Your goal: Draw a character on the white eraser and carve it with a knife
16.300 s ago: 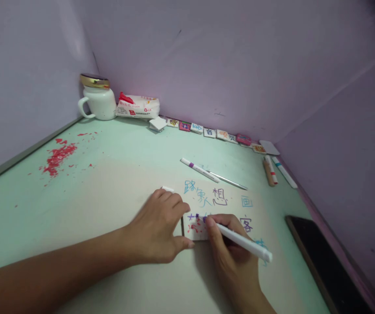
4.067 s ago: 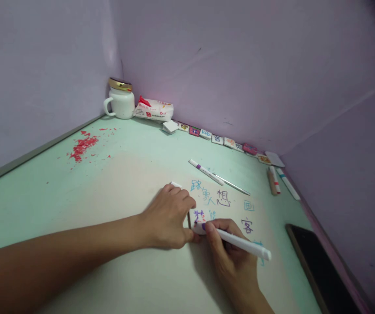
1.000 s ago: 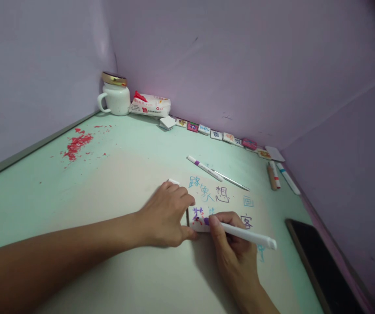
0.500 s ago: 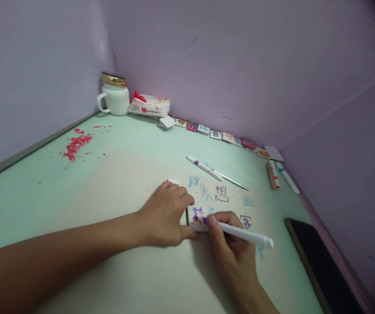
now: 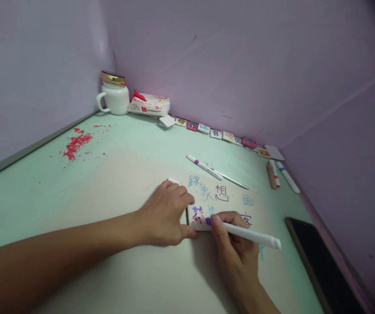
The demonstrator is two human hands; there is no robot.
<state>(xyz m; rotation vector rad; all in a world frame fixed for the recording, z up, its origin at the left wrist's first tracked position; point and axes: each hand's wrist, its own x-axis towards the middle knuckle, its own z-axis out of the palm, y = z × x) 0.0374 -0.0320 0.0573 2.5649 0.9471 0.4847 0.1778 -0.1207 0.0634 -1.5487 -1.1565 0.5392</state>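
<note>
In the head view my left hand (image 5: 169, 213) lies at the middle of the table, its thumb and index finger pressed against the left side of a small white block (image 5: 203, 226). Purple and red strokes cover the block's face, and my hand hides part of its edge. In my right hand (image 5: 239, 248) is a white marker pen (image 5: 256, 235), gripped like a writing tool. Its purple end points left and the tip is on or just above the block's face. Blue and purple written characters (image 5: 221, 193) show on the surface around and above the block.
A capped purple marker (image 5: 203, 167) and a thin metal tool (image 5: 235, 179) lie beyond my hands. Along the wall stand a lidded white mug (image 5: 117, 98), a tissue pack (image 5: 151, 105) and several small lettered blocks (image 5: 215, 134). Red crumbs (image 5: 76, 146) are at left, a phone (image 5: 321, 257) at right.
My right hand and the marker have shifted slightly to the right. More purple shows on the block's face. My left hand stays in place.
</note>
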